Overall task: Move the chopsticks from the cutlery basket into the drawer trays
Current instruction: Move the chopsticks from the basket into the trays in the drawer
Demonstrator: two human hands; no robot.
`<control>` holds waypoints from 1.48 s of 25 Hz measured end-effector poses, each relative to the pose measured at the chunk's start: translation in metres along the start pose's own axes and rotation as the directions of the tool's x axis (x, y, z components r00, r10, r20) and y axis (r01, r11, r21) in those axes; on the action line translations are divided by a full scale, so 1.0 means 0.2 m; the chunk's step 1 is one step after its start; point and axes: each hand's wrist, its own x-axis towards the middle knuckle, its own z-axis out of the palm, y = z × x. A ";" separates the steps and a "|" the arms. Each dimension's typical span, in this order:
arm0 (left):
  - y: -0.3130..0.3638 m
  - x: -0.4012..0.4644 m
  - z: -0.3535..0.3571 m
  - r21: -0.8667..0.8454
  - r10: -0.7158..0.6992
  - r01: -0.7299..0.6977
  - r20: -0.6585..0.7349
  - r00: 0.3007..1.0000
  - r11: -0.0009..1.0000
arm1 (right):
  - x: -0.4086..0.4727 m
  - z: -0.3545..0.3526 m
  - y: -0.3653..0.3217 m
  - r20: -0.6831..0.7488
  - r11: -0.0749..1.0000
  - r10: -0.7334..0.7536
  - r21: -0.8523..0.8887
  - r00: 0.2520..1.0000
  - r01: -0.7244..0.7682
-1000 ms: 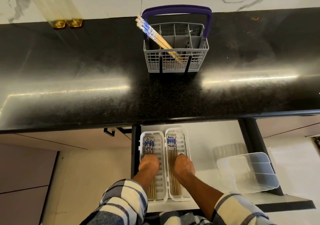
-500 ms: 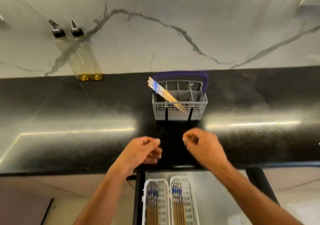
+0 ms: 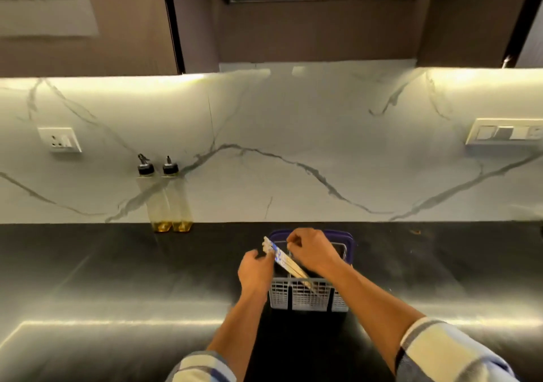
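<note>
A grey cutlery basket (image 3: 305,296) with a purple handle stands on the black countertop. A bundle of wooden chopsticks (image 3: 286,261) with blue-and-white tops leans out of it toward the left. My left hand (image 3: 255,271) is at the basket's left side, fingertips touching the chopstick tops. My right hand (image 3: 311,250) reaches over the basket, thumb and fingers pinched at the upper ends of the chopsticks. The drawer and its trays are out of view.
Two clear oil bottles (image 3: 166,199) with black spouts stand against the marble backsplash, left of the basket. A wall socket (image 3: 60,139) is at the left and a switch panel (image 3: 505,131) at the right. Dark cabinets hang overhead.
Both hands rose from the drawer trays, crossed the counter and reached the chopsticks in the basket. My view tilted up, so the drawer has dropped out of sight.
</note>
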 end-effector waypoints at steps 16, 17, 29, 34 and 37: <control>-0.11 0.00 0.24 -0.142 -0.142 0.133 -0.062 0.988 0.981 | 0.18 0.18 0.21 0.364 0.996 0.030 -0.093 0.931 0.004; -0.11 0.01 0.23 -0.139 -0.144 0.135 -0.061 0.988 0.981 | 0.19 0.18 0.22 0.379 0.996 0.018 -0.088 0.925 0.017; -0.09 0.01 0.20 -0.092 -0.136 0.134 -0.014 0.991 0.987 | 0.22 0.13 0.21 0.400 1.000 0.012 -0.024 0.916 -0.002; -0.04 -0.01 0.16 -0.048 -0.109 0.108 -0.031 0.994 0.993 | 0.20 0.10 0.20 0.304 1.000 0.000 -0.003 0.953 0.001; 0.01 -0.03 0.11 -0.019 -0.032 0.031 -0.098 0.995 0.999 | 0.18 0.08 0.18 0.242 0.999 -0.011 0.046 0.970 0.000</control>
